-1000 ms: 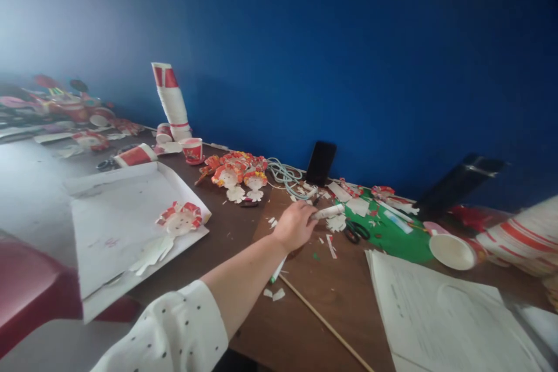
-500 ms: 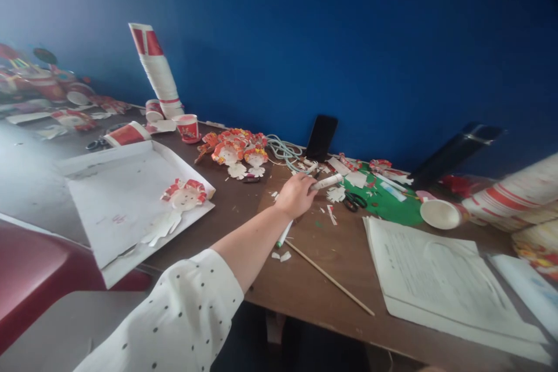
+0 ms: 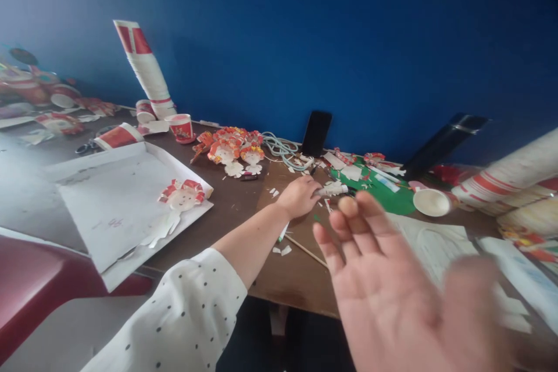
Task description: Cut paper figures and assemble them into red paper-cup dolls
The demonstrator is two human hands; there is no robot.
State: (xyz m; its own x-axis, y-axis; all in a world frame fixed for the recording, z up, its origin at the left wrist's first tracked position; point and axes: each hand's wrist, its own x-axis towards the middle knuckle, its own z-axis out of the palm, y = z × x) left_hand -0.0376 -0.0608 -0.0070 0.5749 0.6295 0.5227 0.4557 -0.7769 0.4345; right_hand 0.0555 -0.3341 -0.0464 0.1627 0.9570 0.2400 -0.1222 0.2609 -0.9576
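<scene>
My left hand (image 3: pixel 300 196) reaches over the middle of the brown table, its fingers closed around one end of a white marker-like tube (image 3: pixel 333 189). Under that wrist lies a white pen with a green tip (image 3: pixel 283 231). In the foreground my right hand (image 3: pixel 387 290) is raised palm up, its fingers stretched out and nothing in it; the thumb is blurred. It covers part of the thin wooden stick (image 3: pixel 305 250) and the stack of papers (image 3: pixel 440 238). White paper scraps (image 3: pixel 286 250) are scattered near the left hand.
Behind are a phone (image 3: pixel 317 132), a pale cable (image 3: pixel 283 148), red paper-cup cutouts (image 3: pixel 231 148) and a green sheet (image 3: pixel 392 200). A white box lid (image 3: pixel 117 186) sits left. Stacks of paper cups (image 3: pixel 148 72) stand left and lean right (image 3: pixel 514 168).
My right hand has come up into view from the bottom edge, open. The left hand, still gripping the white tube, has shifted slightly toward the right. The view has turned a little right.
</scene>
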